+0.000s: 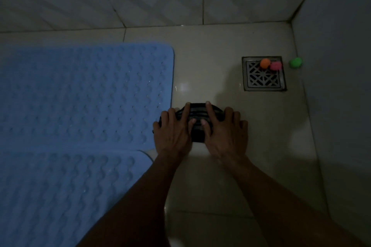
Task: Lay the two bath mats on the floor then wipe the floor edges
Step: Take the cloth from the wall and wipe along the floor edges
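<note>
Two blue bath mats lie flat on the beige tiled floor at the left: a far mat and a near mat whose top edge overlaps it. Just right of the mats lies a dark striped cloth on the floor. My left hand and my right hand press down on it side by side, fingers spread and straight over the cloth. Most of the cloth is hidden under my palms.
A square metal floor drain sits at the right, with an orange ball and a pink ball on its far edge. A green ball lies against the right wall. Tiled walls meet the floor at the back and right.
</note>
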Available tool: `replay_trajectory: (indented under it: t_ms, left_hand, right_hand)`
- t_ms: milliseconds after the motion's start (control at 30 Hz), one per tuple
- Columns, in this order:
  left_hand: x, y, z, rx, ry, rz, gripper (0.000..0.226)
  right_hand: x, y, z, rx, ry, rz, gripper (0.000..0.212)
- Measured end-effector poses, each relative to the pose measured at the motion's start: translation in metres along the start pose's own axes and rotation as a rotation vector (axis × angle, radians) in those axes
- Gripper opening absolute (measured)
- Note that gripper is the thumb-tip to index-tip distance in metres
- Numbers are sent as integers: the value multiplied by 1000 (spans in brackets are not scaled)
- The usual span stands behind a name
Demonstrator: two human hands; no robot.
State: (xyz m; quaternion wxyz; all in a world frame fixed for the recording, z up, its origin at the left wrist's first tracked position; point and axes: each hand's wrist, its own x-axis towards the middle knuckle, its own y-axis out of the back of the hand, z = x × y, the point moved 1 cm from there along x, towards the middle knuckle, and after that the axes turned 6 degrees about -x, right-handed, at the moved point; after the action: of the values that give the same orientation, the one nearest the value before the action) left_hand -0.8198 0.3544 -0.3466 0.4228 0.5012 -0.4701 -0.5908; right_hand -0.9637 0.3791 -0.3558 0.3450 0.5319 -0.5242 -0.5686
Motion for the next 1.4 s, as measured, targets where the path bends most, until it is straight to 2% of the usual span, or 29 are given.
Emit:
replay_trajectory:
  t_ms: [333,800,967,1067,1400]
  left_hand:
    - [-74,0,-5,-19,58,-163,67]
    - [-150,-33,-45,-54,-105,22,61]
    - [-191,-33,-50,-96,-123,-91,62]
    - [-215,-35,-57,-108,-139,-98,63]
    - [-280,-52,-78,-107,-191,-178,66]
  right_hand:
    - [-70,-13,5,-13,32,-38,60]
    - [-157,-39,-11,-71,-14,30,59]
    - [-203,-47,-11,-99,-24,77,57]
    - [-233,-54,-14,-111,-39,80,56]
    - [-306,-69,-28,-165,-107,-18,58]
